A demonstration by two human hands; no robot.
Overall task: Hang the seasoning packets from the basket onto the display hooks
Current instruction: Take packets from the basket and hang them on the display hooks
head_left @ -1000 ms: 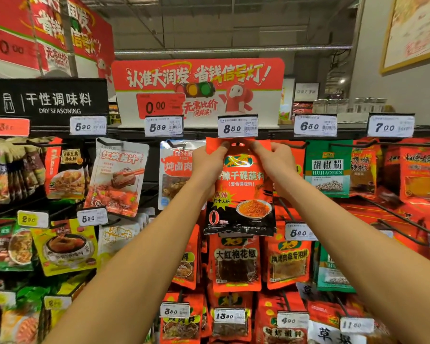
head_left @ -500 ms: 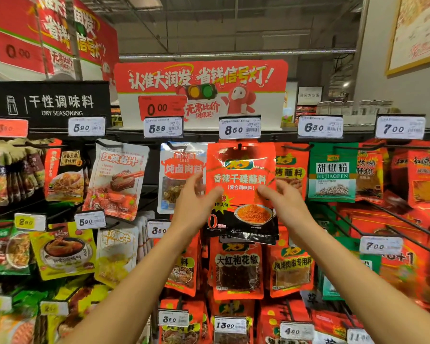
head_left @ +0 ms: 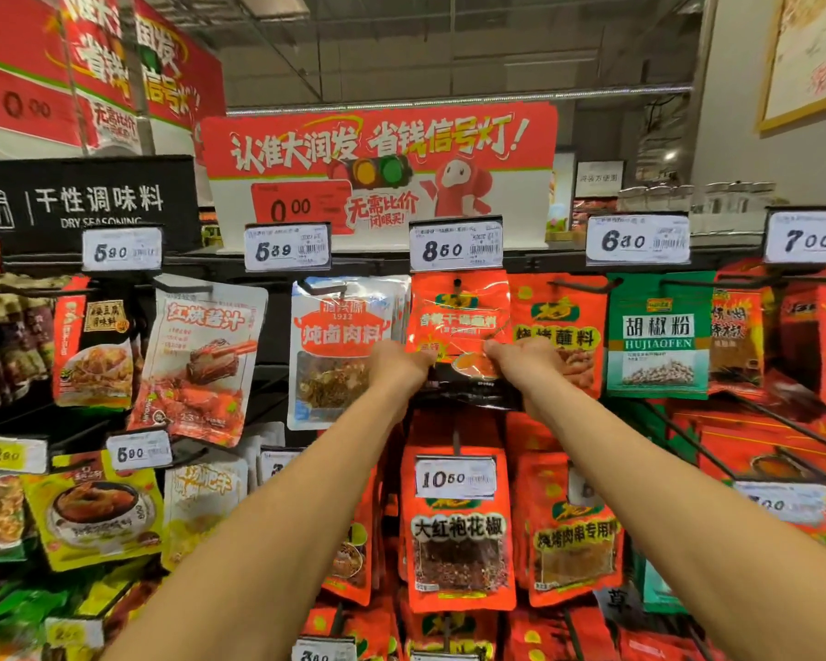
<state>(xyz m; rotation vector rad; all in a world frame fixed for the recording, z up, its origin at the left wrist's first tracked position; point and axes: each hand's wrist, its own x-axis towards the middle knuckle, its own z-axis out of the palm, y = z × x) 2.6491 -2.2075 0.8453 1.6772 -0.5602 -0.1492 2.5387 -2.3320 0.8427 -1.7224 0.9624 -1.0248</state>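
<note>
My fingers are curled on both sides of one packet: the left hand pinches the lower left edge of the red seasoning packet, and the right hand pinches its lower right edge. How deep the fingertips go behind the packet I cannot tell, because the picture is a little blurred here.

Nearest to me are my two bare forearms, which rise from the bottom edge toward the shelf. Behind the hands, the packet hangs on the display hook, directly under the 8.50 price tag. The hook passes through the hole at its top. Just beside it on the right hangs an orange packet, and on the left a white-blue packet.

I judge that the risk now is pulling down too strongly: this could tear the hole or drag the packet forward off the hook. The basket is not in view.

Half a second ago my hands were open beside the middle of the packet. Now they grip it lower, and the shelf looks nearer.
</note>
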